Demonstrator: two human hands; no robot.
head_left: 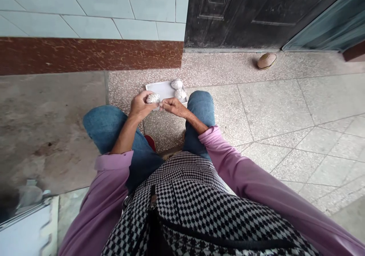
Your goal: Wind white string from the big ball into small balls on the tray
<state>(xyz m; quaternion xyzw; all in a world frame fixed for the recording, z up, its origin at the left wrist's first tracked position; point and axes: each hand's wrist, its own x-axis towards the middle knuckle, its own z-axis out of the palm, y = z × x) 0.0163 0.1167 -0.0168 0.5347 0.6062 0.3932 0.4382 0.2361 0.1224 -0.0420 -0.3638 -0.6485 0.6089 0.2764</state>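
Checked black-and-white bag [185, 214] fills the bottom of our view, with pink sleeves [245, 176] running out on both sides towards our hands. Our left hand [141, 106] is curled closed around a foil-wrapped ball [153, 98], held just over the near edge of a white tray [161, 90]. Our right hand [175, 108] reaches across, its fingers pinched together at the ball's right side; we cannot tell whether they are pressing on it. Two more foil balls [178, 89] sit towards the tray's right corner. The tray lies on the terrazzo floor [216, 68] between our denim knees [201, 108]. The foil balls look light and crinkly, likely to dent if squeezed, so we judge a gentle fingertip hold around the middle suits them best.
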